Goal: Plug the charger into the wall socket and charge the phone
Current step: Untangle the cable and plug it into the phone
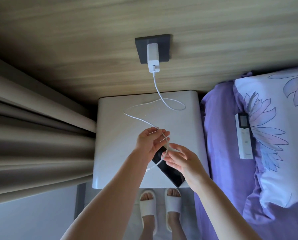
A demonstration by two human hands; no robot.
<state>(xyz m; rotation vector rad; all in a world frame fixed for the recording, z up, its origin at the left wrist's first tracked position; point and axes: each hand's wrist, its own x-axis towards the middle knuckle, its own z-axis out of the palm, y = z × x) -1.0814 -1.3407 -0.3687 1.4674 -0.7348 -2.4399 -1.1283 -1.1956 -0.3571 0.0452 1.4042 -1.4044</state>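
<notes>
Home bedroom — bed (227,135), pillow (274,135), curtains (32,132)

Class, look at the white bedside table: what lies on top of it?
On the bedside table lie a dark phone and loops of white charging cable. Both hands, left hand and right hand, cover part of the phone.

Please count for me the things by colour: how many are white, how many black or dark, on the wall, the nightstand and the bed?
White: 4, namely charger, cable, nightstand, remote
Black or dark: 2, namely phone, wall socket
Total: 6
</notes>
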